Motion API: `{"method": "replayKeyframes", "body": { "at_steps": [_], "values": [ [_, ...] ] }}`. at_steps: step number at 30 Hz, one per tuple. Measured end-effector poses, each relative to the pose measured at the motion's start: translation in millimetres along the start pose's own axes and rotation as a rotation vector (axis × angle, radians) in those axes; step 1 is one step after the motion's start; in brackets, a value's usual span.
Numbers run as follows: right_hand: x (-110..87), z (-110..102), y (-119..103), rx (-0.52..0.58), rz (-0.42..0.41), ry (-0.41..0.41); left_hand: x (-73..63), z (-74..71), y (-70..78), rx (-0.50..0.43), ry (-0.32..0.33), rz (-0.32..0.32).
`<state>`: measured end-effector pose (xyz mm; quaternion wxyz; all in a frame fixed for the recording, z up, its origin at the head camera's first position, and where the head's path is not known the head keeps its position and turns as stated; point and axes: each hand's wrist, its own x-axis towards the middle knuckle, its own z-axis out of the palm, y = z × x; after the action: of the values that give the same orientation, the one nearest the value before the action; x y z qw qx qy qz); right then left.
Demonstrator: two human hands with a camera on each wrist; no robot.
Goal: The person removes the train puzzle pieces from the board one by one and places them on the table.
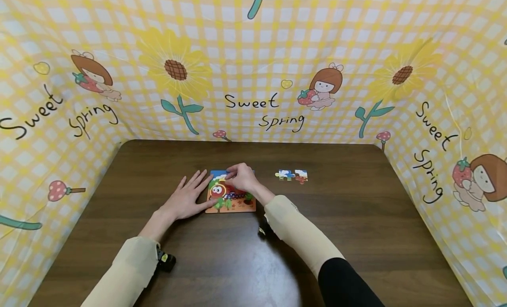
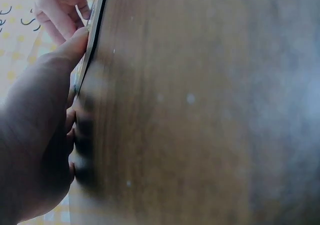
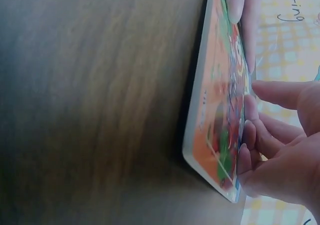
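A cartoon jigsaw puzzle [image 1: 238,205] lies on the table, its picture showing a red round-eyed character above an orange ground strip. My left hand [image 1: 185,200] is spread along its left side, with the thumb resting on the picture and the fingertips by the upper left corner. Over the puzzle's upper part is my right hand [image 1: 242,178], fingers bent down at the surface. In the right wrist view, the right thumb [image 3: 277,92] and curled fingertips sit close together at the puzzle's far edge. I cannot tell whether a piece is pinched between them.
Right of the puzzle, loose jigsaw pieces [image 1: 292,175] with blue, white and red print lie on the brown wooden table [image 1: 222,258]. A yellow checked cloth [image 1: 245,47] stands around the back and sides. A small black camera [image 1: 166,261] sits at the left wrist.
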<state>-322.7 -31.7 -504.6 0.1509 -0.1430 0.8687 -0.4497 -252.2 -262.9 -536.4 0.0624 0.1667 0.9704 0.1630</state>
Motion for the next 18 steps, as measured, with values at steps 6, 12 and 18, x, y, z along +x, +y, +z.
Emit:
{"method": "replayKeyframes", "body": {
  "at_steps": [6,12,18],
  "values": [
    [2.0,8.4,-1.1,-0.092,-0.017,0.035,-0.1,-0.3,0.6,-0.003,0.003,-0.003],
    [1.3,13.0,1.5,-0.131,-0.039,0.073,-0.2,1.0,0.3,-0.008,0.003,-0.002],
    [-2.3,15.1,3.1,-0.168,-0.072,0.078,-0.1,1.1,0.3,-0.008,-0.003,-0.001]
  ]
}}
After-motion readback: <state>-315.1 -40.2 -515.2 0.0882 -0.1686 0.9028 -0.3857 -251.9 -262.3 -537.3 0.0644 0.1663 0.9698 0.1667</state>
